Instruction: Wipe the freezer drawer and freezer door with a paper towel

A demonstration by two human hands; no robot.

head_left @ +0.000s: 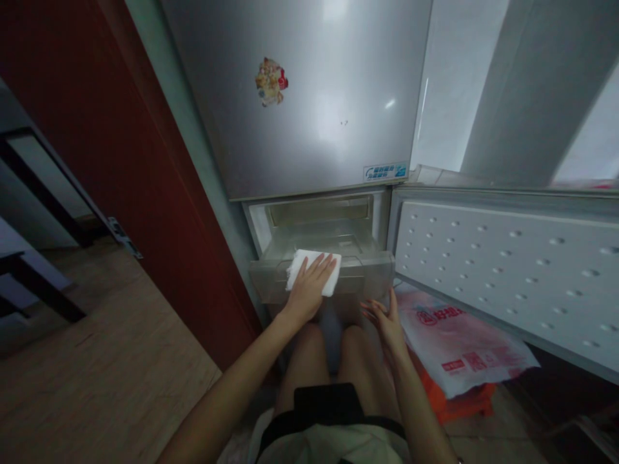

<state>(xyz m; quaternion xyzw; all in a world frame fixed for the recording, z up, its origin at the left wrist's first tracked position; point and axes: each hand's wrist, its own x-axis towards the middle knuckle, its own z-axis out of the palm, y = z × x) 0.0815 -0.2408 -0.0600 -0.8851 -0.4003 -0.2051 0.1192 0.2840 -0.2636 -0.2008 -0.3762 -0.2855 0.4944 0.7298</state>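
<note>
A clear plastic drawer (377, 274) is pulled partway out of the lower compartment of a silver fridge (329, 142). My left hand (309, 283) lies with spread fingers on a folded white cloth (296, 264), pressing it flat on the drawer's front panel. Near the drawer's lower right corner is my right hand (387, 317), its fingers apart and nothing in it. Whether its fingertips touch the drawer is hard to tell. The visible part of the drawer's inside holds nothing.
The lower fridge door (488, 258) stands wide open at the right. Beneath it, a white and red plastic bag (454, 341) lies over an orange stool (469, 403). A red-brown door (145, 161) is close on the left. My knees are below the drawer.
</note>
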